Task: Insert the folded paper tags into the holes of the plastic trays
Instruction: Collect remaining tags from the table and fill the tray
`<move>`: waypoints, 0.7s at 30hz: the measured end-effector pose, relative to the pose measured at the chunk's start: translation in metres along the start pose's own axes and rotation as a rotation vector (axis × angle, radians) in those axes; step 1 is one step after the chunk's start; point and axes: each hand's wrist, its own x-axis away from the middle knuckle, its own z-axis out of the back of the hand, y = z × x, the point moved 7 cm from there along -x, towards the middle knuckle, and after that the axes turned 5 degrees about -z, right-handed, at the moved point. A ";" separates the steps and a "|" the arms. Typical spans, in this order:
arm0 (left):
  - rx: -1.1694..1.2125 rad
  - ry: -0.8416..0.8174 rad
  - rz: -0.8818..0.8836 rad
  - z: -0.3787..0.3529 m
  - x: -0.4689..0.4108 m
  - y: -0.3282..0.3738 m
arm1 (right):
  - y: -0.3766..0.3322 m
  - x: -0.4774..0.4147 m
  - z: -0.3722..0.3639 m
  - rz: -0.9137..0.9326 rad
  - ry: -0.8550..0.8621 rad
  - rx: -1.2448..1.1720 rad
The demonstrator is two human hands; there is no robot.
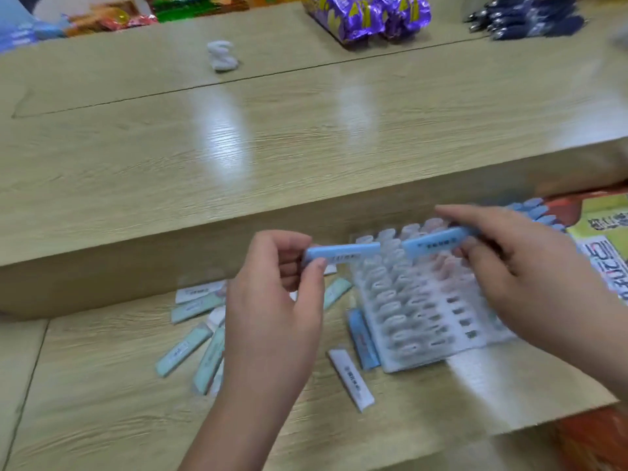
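Note:
My left hand (275, 300) pinches a light blue folded paper tag (343, 253) between thumb and fingers, held level above the lower desk. My right hand (530, 277) grips a second blue tag (435, 244) over the clear plastic tray (431, 334), whose rows of oval holes show below both tags. The two tags point toward each other, a small gap between their ends. Several loose tags, pale green (183, 350), white (351, 377) and blue (363, 338), lie scattered on the desk left of and along the tray.
A raised wooden shelf (238, 147) runs across behind the work area, with a white crumpled object (222, 56), purple snack bags (370, 15) and dark packets (530, 18) at its back. More blue tags (540, 212) and printed sheets (608, 246) lie at the right.

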 end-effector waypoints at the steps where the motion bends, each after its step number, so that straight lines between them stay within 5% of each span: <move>1: 0.033 -0.027 -0.013 -0.014 -0.001 0.009 | 0.016 -0.001 0.016 -0.035 0.044 -0.029; 10: 0.040 -0.182 -0.288 -0.131 0.006 0.084 | 0.118 0.004 0.096 -0.143 0.243 -0.398; 21: -0.050 -0.186 -0.459 -0.217 0.021 0.106 | 0.155 0.000 0.089 0.024 0.194 -0.216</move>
